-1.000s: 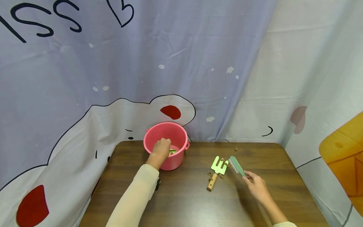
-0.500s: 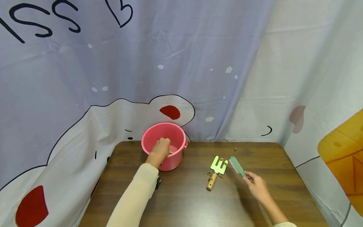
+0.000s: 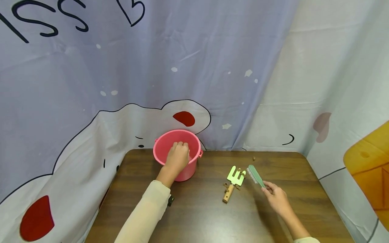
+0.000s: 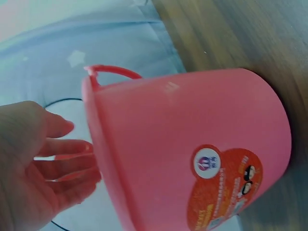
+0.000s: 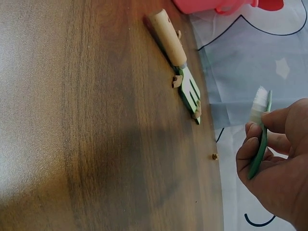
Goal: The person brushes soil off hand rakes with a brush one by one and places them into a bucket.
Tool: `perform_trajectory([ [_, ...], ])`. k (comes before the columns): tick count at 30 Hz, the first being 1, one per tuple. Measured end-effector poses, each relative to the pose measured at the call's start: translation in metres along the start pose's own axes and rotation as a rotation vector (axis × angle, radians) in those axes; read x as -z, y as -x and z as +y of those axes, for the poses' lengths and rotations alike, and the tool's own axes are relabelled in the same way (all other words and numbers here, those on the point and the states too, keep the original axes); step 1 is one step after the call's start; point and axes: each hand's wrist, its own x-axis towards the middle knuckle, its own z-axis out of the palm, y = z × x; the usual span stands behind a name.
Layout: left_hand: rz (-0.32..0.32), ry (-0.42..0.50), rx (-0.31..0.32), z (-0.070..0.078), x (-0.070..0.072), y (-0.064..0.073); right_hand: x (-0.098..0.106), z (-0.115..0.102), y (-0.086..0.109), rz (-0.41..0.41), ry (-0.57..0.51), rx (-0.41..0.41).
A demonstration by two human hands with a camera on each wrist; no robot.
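Head view: left hand (image 3: 178,156) is over the mouth of the pink bucket (image 3: 187,172) at the table's (image 3: 206,216) far edge, fingers loosely bent with nothing visible in them per left wrist view; can't tell if they touch the rim. Right hand (image 3: 276,197) pinches the green brush (image 3: 256,176) by its handle, bristle end held up near the tines of the garden fork (image 3: 235,180). Fork lies on the table right of the bucket, brown bits (image 5: 177,81) on and around it, one small crumb (image 3: 254,158) farther back.
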Motion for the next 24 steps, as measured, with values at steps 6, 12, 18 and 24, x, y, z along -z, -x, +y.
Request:
perform_trajectory([
  [6, 0.187, 0.012, -0.128, 0.015, 0.01, 0.009, 0.001, -0.002, -0.003, 0.048, -0.001, 0.034],
  [12, 0.34, 0.067, -0.235, 0.033, 0.012, 0.018, 0.0, -0.005, -0.004, 0.066, 0.002, 0.057],
  [18, 0.376, 0.13, -0.298, 0.051, 0.002, 0.028, 0.001, -0.003, -0.002, 0.065, 0.011, 0.048],
  [24, 0.379, 0.148, -0.304, 0.069, -0.019, 0.039, 0.002, -0.002, 0.001, 0.087, 0.026, 0.069],
])
